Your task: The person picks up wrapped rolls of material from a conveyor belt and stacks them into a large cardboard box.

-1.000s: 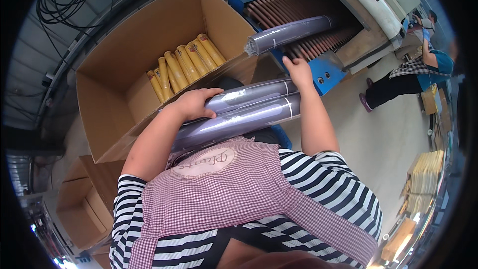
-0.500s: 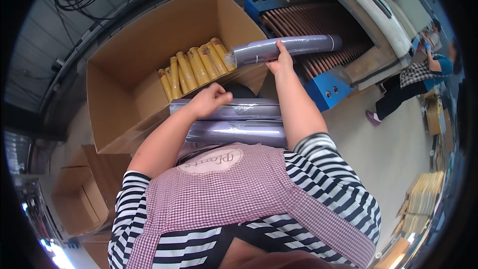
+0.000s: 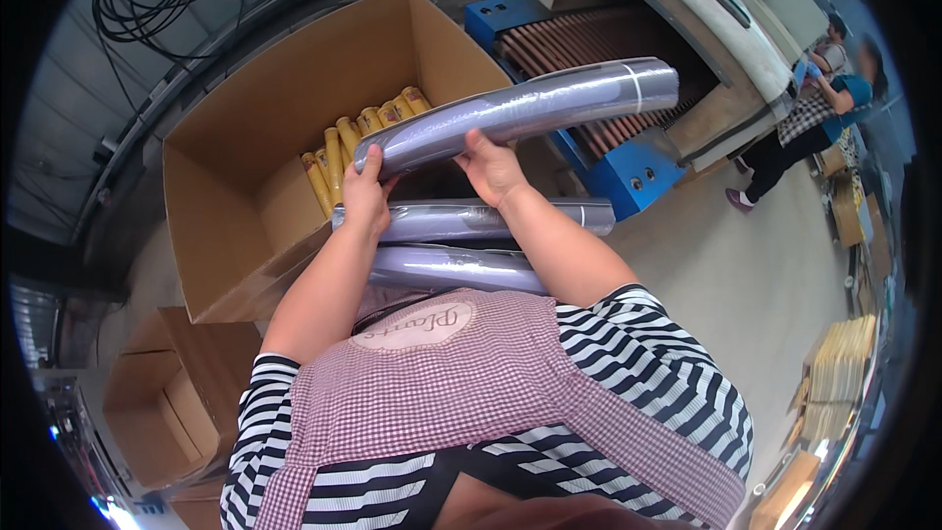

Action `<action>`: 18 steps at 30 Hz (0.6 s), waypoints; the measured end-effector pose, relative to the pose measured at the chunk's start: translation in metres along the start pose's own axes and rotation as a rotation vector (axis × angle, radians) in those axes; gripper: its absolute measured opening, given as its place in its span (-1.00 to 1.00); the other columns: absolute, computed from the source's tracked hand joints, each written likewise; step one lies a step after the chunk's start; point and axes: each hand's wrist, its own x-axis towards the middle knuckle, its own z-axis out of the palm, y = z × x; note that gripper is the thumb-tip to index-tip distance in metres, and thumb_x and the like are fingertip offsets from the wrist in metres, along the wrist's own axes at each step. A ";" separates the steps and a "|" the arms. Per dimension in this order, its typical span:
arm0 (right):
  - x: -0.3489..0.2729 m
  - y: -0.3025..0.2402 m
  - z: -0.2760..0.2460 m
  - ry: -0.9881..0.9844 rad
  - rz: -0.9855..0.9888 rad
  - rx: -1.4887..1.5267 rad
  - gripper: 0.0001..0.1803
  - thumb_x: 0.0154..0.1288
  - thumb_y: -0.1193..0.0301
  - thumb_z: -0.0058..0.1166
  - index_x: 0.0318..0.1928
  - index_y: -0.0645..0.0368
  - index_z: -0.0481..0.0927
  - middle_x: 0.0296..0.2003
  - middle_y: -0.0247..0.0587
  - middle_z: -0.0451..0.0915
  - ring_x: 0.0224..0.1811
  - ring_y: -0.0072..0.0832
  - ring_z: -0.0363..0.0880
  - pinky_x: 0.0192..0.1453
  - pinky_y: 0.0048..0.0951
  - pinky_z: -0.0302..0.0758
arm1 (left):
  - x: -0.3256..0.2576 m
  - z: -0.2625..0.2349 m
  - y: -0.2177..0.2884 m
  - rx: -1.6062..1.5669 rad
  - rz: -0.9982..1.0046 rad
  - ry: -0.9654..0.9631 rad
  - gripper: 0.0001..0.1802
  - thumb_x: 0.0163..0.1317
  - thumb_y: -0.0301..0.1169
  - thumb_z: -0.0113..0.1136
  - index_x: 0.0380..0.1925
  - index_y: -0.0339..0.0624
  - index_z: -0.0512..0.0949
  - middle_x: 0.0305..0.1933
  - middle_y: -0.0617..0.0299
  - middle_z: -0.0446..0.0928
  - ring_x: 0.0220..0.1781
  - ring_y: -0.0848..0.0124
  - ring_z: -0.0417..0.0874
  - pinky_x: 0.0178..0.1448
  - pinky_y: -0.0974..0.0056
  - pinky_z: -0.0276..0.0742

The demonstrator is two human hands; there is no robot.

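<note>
Both my hands hold one long purple plastic-wrapped roll (image 3: 535,108) above an open cardboard box (image 3: 245,137). My left hand (image 3: 368,191) grips its left end. Near the roll's middle, my right hand (image 3: 491,167) supports it from below. Two more purple rolls (image 3: 471,221) lie stacked in front of my chest, below the held one. Inside the box, several yellow-wrapped rolls (image 3: 358,132) lie side by side against its far side.
A blue roller conveyor (image 3: 589,39) with copper-coloured rollers stands to the right of the box. Smaller cardboard boxes (image 3: 167,393) sit at the lower left. Other people (image 3: 814,108) work at the far right, and flat stacks (image 3: 834,373) lie on the floor.
My right hand carried a purple roll from the conveyor toward the box. The left hand left the stacked rolls and took hold of that roll's left end.
</note>
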 end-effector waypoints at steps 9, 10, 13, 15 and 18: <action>0.048 -0.153 -0.040 0.711 -1.009 -0.201 -0.42 0.34 0.26 0.32 0.24 0.15 0.36 0.10 -0.08 0.52 0.07 -0.24 0.56 0.20 -0.16 0.55 | 0.003 -0.026 -0.015 -0.025 0.027 0.285 -0.38 0.33 -0.20 0.38 0.25 -0.18 0.30 0.16 0.10 0.53 0.15 0.18 0.59 0.21 -0.07 0.55; 0.051 -0.158 -0.048 0.654 -0.964 -0.244 -0.42 0.34 0.26 0.32 0.24 0.15 0.35 0.10 -0.07 0.51 0.06 -0.23 0.56 0.16 -0.15 0.57 | 0.006 -0.027 -0.013 -0.017 0.024 0.247 -0.42 0.33 -0.19 0.37 0.21 -0.16 0.35 0.11 0.14 0.55 0.12 0.22 0.60 0.18 -0.02 0.54; 0.050 -0.169 -0.058 0.574 -0.814 -0.273 -0.43 0.33 0.25 0.32 0.21 0.17 0.37 0.08 -0.08 0.51 0.03 -0.23 0.57 0.05 -0.12 0.60 | 0.008 -0.038 -0.014 -0.020 0.046 0.162 -0.55 0.34 -0.17 0.36 0.09 -0.11 0.45 -0.01 0.23 0.62 0.02 0.32 0.63 0.11 0.12 0.53; 0.044 -0.177 -0.060 0.540 -0.721 -0.285 -0.47 0.32 0.20 0.33 0.14 0.19 0.44 0.00 -0.10 0.55 -0.04 -0.22 0.59 -0.06 -0.10 0.62 | 0.004 -0.033 -0.012 -0.045 0.093 0.125 -0.61 0.34 -0.14 0.36 0.02 -0.07 0.51 -0.06 0.28 0.63 -0.03 0.38 0.63 0.08 0.19 0.51; 0.045 -0.198 -0.070 0.432 -0.589 -0.340 -0.50 0.31 0.15 0.33 0.11 0.16 0.53 -0.08 -0.16 0.60 -0.13 -0.25 0.63 -0.17 -0.15 0.64 | 0.000 -0.018 -0.003 0.014 0.090 0.153 -0.58 0.33 -0.09 0.35 0.03 -0.06 0.51 -0.04 0.31 0.62 0.00 0.42 0.59 0.04 0.24 0.45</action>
